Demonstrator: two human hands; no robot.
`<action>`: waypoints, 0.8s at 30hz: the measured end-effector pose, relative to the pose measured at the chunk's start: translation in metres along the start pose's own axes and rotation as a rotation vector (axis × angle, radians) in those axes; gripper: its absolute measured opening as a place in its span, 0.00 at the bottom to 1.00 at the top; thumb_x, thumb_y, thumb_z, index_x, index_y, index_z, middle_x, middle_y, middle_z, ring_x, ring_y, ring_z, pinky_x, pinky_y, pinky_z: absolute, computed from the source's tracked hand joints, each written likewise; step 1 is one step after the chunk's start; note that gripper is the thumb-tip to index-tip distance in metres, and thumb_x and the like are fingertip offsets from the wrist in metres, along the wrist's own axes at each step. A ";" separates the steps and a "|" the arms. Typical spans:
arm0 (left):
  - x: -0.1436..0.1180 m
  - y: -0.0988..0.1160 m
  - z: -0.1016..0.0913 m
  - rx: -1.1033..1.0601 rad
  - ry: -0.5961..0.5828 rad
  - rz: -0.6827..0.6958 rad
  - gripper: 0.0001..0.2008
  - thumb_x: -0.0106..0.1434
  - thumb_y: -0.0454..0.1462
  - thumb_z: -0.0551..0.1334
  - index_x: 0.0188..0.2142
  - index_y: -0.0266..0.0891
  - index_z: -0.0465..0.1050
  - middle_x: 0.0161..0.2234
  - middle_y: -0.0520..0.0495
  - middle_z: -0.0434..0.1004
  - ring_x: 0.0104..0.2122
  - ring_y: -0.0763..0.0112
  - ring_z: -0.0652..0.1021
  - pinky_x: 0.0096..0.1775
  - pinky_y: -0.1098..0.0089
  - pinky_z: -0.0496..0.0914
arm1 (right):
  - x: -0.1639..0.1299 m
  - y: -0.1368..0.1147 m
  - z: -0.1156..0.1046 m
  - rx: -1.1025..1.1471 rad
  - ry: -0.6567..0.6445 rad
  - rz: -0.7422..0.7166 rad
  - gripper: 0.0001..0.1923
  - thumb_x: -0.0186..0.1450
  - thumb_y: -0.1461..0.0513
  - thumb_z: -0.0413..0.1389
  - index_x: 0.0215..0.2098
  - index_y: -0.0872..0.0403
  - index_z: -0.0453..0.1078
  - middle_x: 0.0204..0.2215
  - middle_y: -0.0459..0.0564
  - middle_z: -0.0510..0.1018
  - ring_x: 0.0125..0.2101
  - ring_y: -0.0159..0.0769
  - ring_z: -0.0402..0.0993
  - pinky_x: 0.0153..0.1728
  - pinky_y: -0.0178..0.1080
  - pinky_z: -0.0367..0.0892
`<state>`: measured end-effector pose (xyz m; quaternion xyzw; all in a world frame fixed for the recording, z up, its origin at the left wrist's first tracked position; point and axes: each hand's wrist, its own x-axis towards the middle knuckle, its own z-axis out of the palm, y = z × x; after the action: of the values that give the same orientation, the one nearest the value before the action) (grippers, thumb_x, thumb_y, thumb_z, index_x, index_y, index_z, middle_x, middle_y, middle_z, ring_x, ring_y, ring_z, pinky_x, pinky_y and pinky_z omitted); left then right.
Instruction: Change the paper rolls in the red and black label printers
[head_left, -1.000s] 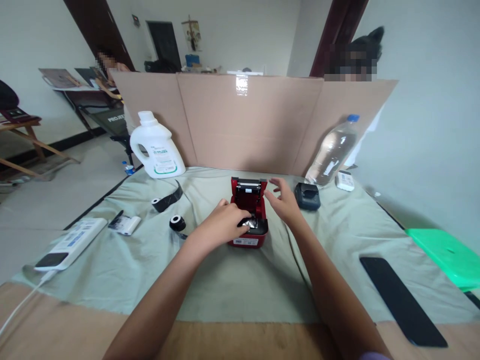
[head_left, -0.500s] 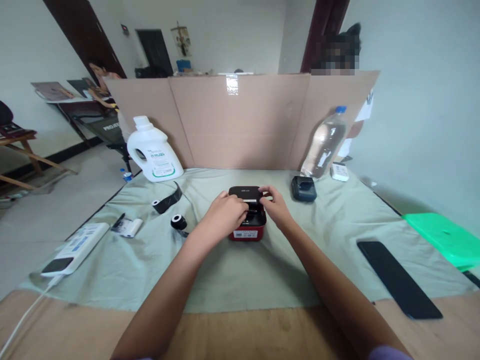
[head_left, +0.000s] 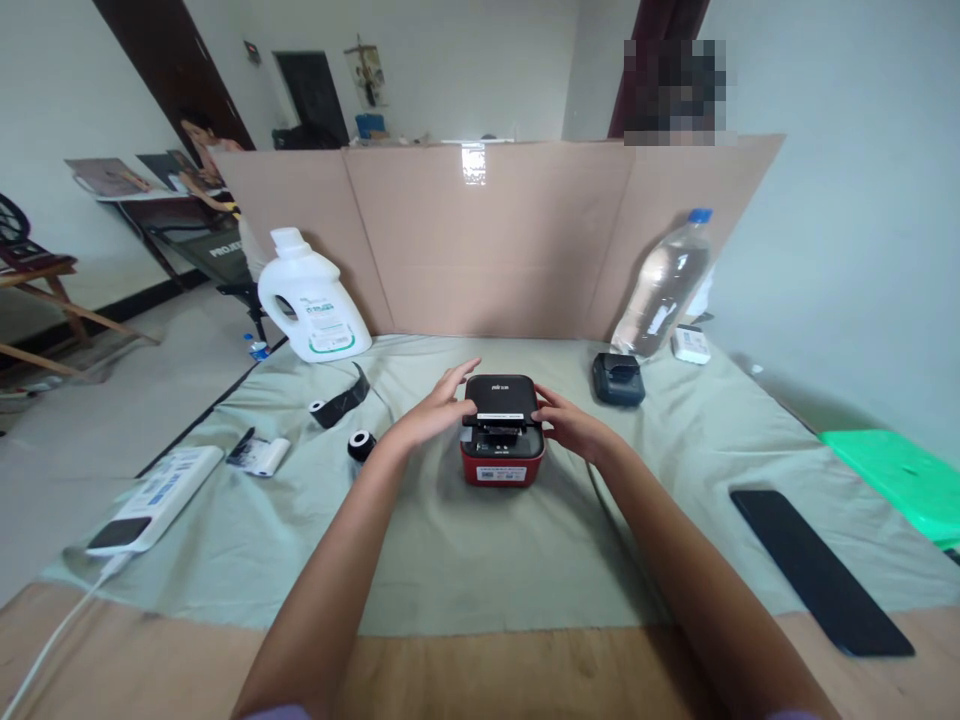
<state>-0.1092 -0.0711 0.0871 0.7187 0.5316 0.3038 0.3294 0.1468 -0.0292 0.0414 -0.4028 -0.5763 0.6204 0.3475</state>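
A small red and black label printer (head_left: 502,465) stands upright on the cloth in front of me. Its black lid (head_left: 500,392) looks slightly raised, and a dark gap shows along its front edge. Beside the lid's left edge is my left hand (head_left: 435,412), fingers stretched out and apart, thumb tip at the lid. My right hand (head_left: 574,425) has its fingers and thumb on the lid's right edge. Left of the printer are a black-wrapped roll (head_left: 361,443), a roll with a loose black strip (head_left: 341,405) and a white roll with a printed strip (head_left: 262,453).
Toward the back stand a white detergent jug (head_left: 319,305), a clear bottle (head_left: 664,285) and a dark boxy device (head_left: 618,380), before a cardboard screen (head_left: 487,245). A white power bank (head_left: 161,495) with a cable lies left, a black phone-like slab (head_left: 821,570) right. People sit beyond.
My left hand has come off the printer's front opening to the lid's left edge, its fingers spreading. My right hand stays at the lid's right side, slightly lower. The printer's front is now uncovered.
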 end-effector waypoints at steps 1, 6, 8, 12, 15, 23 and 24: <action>0.002 -0.008 0.000 -0.064 -0.049 -0.060 0.43 0.60 0.38 0.57 0.72 0.53 0.44 0.71 0.45 0.51 0.68 0.58 0.60 0.61 0.57 0.65 | 0.000 0.000 0.000 0.027 -0.030 0.025 0.36 0.54 0.60 0.60 0.62 0.45 0.67 0.54 0.52 0.77 0.49 0.45 0.75 0.43 0.46 0.74; 0.007 -0.033 0.007 -0.295 -0.225 -0.155 0.49 0.58 0.37 0.57 0.73 0.52 0.30 0.74 0.48 0.39 0.70 0.60 0.56 0.66 0.57 0.58 | 0.002 0.004 -0.004 0.118 -0.068 0.100 0.36 0.54 0.61 0.61 0.61 0.42 0.69 0.55 0.49 0.77 0.52 0.45 0.73 0.41 0.40 0.73; 0.006 -0.037 0.009 -0.406 -0.255 -0.169 0.50 0.58 0.37 0.57 0.73 0.52 0.29 0.74 0.50 0.36 0.71 0.61 0.55 0.67 0.59 0.57 | 0.003 0.006 -0.004 0.117 -0.076 0.098 0.37 0.54 0.61 0.61 0.63 0.42 0.67 0.57 0.48 0.75 0.52 0.44 0.73 0.40 0.39 0.73; 0.004 -0.040 0.009 -0.558 -0.275 -0.183 0.52 0.57 0.37 0.61 0.73 0.53 0.30 0.74 0.50 0.33 0.72 0.63 0.52 0.68 0.60 0.54 | 0.004 0.007 -0.004 0.057 -0.107 0.076 0.39 0.55 0.60 0.59 0.65 0.42 0.63 0.59 0.49 0.73 0.52 0.44 0.73 0.40 0.40 0.74; 0.004 -0.042 0.007 -0.590 -0.285 -0.162 0.53 0.57 0.38 0.63 0.73 0.54 0.31 0.74 0.51 0.33 0.72 0.64 0.49 0.69 0.60 0.50 | 0.003 0.008 -0.004 0.025 -0.111 0.059 0.38 0.56 0.59 0.59 0.66 0.42 0.63 0.60 0.49 0.73 0.51 0.44 0.74 0.42 0.41 0.73; 0.005 -0.042 0.003 -0.478 -0.276 -0.155 0.51 0.59 0.39 0.62 0.73 0.55 0.30 0.74 0.51 0.34 0.72 0.62 0.49 0.70 0.56 0.49 | 0.002 0.016 -0.001 0.133 -0.154 0.045 0.40 0.58 0.52 0.61 0.67 0.43 0.59 0.63 0.50 0.70 0.56 0.46 0.72 0.49 0.45 0.72; 0.005 -0.042 0.003 -0.467 -0.275 -0.159 0.50 0.60 0.39 0.61 0.73 0.55 0.29 0.74 0.51 0.34 0.72 0.62 0.49 0.69 0.56 0.49 | 0.002 0.017 0.000 0.141 -0.162 0.045 0.40 0.58 0.50 0.61 0.67 0.43 0.59 0.63 0.50 0.69 0.57 0.47 0.71 0.51 0.46 0.71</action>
<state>-0.1293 -0.0571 0.0523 0.6140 0.4521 0.2909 0.5779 0.1463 -0.0291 0.0247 -0.3386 -0.5482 0.6977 0.3132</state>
